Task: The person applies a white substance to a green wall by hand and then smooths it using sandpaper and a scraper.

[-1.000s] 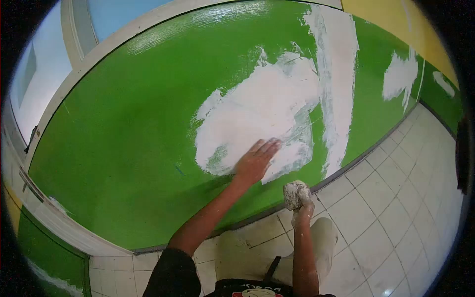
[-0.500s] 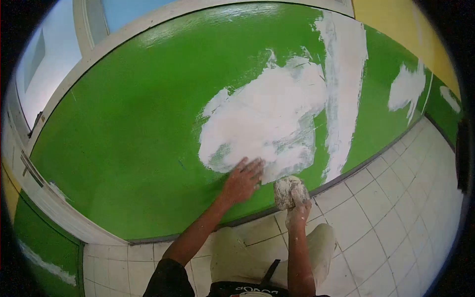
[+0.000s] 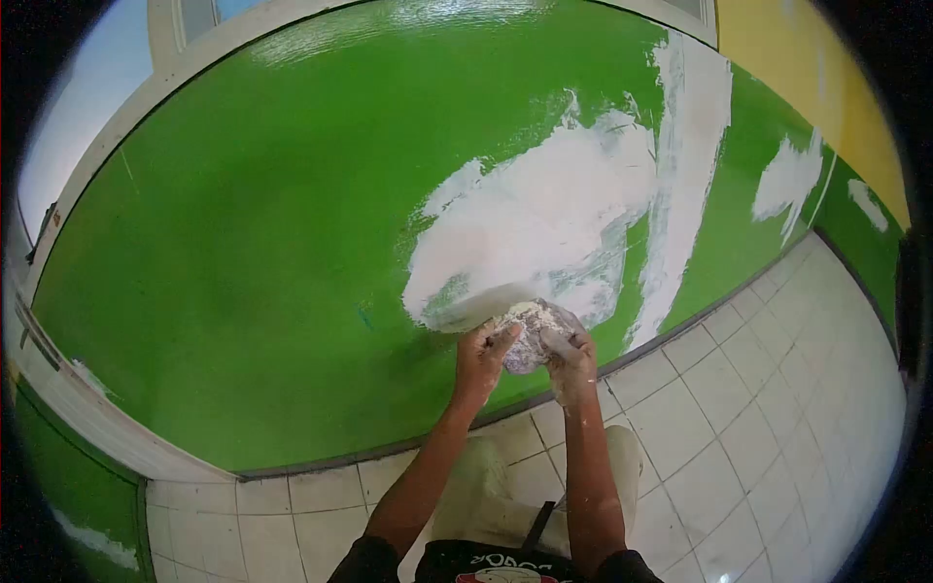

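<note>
The green wall [image 3: 243,243] has white patches [image 3: 530,219]; floor tiles [image 3: 719,408] look cream.

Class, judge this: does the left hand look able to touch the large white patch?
Probably yes: the large white patch lies just beyond the left hand, though its grip on the smeared object may hinder.

Pale square tiles with dark joints make up the floor [image 3: 727,418]. A dark grey skirting strip [image 3: 671,337] borders its far edge. Well above the floor, a pale frame [image 3: 167,78] curves beside a light blue pane [image 3: 92,107]. A yellow wall section [image 3: 782,68] stands above the floor's far right end; a dark, unclear object [image 3: 908,301] is beside its right edge.
</note>
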`<state>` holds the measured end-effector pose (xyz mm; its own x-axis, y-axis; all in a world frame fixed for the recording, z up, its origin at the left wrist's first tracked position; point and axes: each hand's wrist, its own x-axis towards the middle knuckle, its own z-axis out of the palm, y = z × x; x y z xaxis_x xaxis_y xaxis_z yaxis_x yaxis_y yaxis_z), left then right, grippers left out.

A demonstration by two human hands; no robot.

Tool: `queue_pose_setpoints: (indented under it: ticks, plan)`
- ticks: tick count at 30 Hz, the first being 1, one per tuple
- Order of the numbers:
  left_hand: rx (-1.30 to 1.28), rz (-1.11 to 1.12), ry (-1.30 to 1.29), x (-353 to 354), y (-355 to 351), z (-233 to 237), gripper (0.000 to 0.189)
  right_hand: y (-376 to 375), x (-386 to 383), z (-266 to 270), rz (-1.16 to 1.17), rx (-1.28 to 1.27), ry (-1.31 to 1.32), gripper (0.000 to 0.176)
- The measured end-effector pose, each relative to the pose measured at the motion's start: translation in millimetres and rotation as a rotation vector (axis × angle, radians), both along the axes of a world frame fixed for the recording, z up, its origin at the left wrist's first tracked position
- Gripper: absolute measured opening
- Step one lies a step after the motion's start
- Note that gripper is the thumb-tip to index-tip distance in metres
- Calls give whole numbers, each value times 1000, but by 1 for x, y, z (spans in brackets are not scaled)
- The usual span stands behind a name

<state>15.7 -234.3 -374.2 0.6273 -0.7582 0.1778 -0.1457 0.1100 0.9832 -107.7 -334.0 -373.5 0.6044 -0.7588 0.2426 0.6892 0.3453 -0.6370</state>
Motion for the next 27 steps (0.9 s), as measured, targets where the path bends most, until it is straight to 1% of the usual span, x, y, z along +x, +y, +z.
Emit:
queue_pose_setpoints:
  ticks: [1, 3, 5, 6, 8, 9, 11, 12, 13, 15, 16, 17, 18, 19, 20, 21, 22, 23, 24, 25, 27]
  plan:
    - [3, 12, 3, -1, 9, 11, 34, 0, 1, 2, -13, 0, 5, 39]
    - [9, 6, 10, 2, 13, 18, 33, 3, 1, 8, -72, -121, 129, 35]
    - [-294, -138, 139, 6, 12, 13, 36, 7, 6, 14, -116, -111, 96, 32]
    - [-295, -155, 150, 8, 12, 9, 36, 10, 10, 16, -144, -102, 57, 29]
    - [-398, -280, 463, 9, 10, 1, 42, 16, 17, 21, -179, -119, 84, 29]
    - [-404, -290, 478, 5, 10, -2, 42, 17, 21, 23, -190, -134, 105, 30]
    - [-471, -330, 531, -8, 11, 3, 48, 19, 27, 21, -187, -132, 155, 30]
    - [-529, -314, 545, -13, 13, 7, 41, 19, 31, 21, -177, -118, 190, 31]
    - [-536, -312, 549, -12, 12, 2, 41, 21, 34, 24, -174, -124, 194, 31]
    - [-387, -131, 463, -8, 9, -8, 33, 28, 36, 34, -247, -151, 219, 34]
    - [-361, -74, 433, -9, 12, 1, 31, 30, 35, 35, -245, -153, 221, 34]
    - [-365, -68, 433, -12, 17, 10, 31, 32, 34, 35, -360, -246, 313, 36]
    - [-334, -34, 356, -13, 22, 20, 33, 33, 35, 36, -468, -342, 396, 37]
    - [-305, 12, 273, -9, 26, 26, 35, 35, 36, 37, -445, -348, 381, 37]
    - [-310, 48, 256, -3, 29, 22, 35, 37, 37, 36, -608, -462, 394, 39]
    - [-203, 21, 203, 5, 34, 15, 38, 39, 39, 37, -763, -571, 397, 40]
    - [-96, -1, 156, 11, 39, 11, 41, 45, 40, 45, -805, -661, 419, 36]
    - [-98, 50, 144, 14, 44, 10, 41, 49, 39, 52, -850, -751, 438, 32]
    - [-220, 105, 89, 12, 46, 10, 44, 46, 37, 45, -753, -853, 437, 21]
    - [-341, 153, 32, 11, 49, 11, 46, 50, 41, 51, -718, -862, 413, 21]
    - [-324, 236, 18, 14, 62, 8, 47, 60, 47, 73, -627, -1073, 485, 19]
